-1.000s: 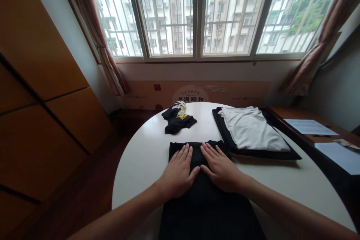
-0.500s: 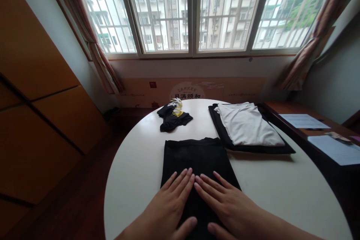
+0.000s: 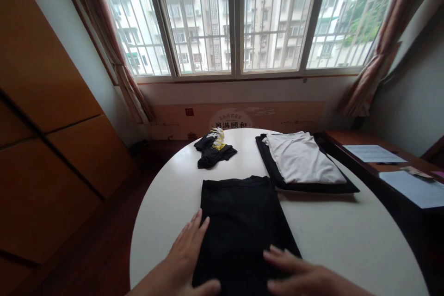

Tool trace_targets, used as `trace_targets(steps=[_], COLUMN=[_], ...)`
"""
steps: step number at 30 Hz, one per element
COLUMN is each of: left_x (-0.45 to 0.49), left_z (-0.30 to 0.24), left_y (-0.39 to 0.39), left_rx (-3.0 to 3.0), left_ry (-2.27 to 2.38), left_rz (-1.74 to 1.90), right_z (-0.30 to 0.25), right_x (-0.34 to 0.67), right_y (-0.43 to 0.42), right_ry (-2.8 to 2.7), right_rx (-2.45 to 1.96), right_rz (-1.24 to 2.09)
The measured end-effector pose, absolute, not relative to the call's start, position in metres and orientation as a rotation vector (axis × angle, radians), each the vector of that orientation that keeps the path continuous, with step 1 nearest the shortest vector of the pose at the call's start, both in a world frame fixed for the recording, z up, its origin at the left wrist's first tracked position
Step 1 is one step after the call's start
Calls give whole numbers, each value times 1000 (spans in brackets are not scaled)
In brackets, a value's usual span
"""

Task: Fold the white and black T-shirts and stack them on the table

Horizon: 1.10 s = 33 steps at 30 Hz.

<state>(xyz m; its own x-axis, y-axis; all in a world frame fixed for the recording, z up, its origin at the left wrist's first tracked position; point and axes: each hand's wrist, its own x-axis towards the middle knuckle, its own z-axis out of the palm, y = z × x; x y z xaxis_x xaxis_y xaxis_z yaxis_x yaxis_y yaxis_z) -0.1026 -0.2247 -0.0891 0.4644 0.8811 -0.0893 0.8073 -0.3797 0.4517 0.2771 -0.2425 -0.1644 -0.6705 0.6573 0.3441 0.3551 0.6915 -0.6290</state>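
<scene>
A folded black garment (image 3: 239, 222) lies flat on the white round table (image 3: 163, 212); its exact kind does not show. My left hand (image 3: 183, 259) is at its left edge, fingers stretched out and thumb apart. Over its lower right part is my right hand (image 3: 298, 270), open and slightly blurred, with fingers pointing left. Neither hand grips the cloth. I cannot tell whether the right hand touches it. The garment's near end runs out of the bottom of the view.
A folded white garment (image 3: 305, 159) rests on black folded cloth (image 3: 347, 188) at the back right. Farther left sits a crumpled black garment (image 3: 215, 153) with a yellow and white print. Papers (image 3: 412, 187) lie on a brown side table (image 3: 333, 138).
My hands have moved apart from the middle of the black garment, the left one to its left edge, the right one lower and to the right. The view has tilted up slightly.
</scene>
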Motion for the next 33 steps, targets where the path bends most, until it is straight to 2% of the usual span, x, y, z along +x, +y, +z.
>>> trace_targets(steps=[4,7,10,15,20,26,33], left_x=[-97,-83,-72,-71,-71,-67,-63], left_z=[-94,-90,-83,-82,-83,-72,-59], left_y=[-173,-133,-110,-110,-121,-128,-135], left_rx=[1709,1384,1373,1500,1453,1154,970], left_ry=[1591,1464,1373,1318,1279,1184,1029], left_rz=[646,811,835,741,899,1011,978], right_z=[-130,-114,-107,-99,-94,-110,-100], right_x=[273,260,249,234,218,216,223], right_y=[-211,-184,-168,-161,-142,-124,-138], right_ry=[-1533,-1137,-896,-1024,-1191,-1268,-1040], right_rx=[-1254,-1260,-1264,-1349,-1160,-1170,-987], right_rz=[1019,1271,1418,1646,1642,1402,1649])
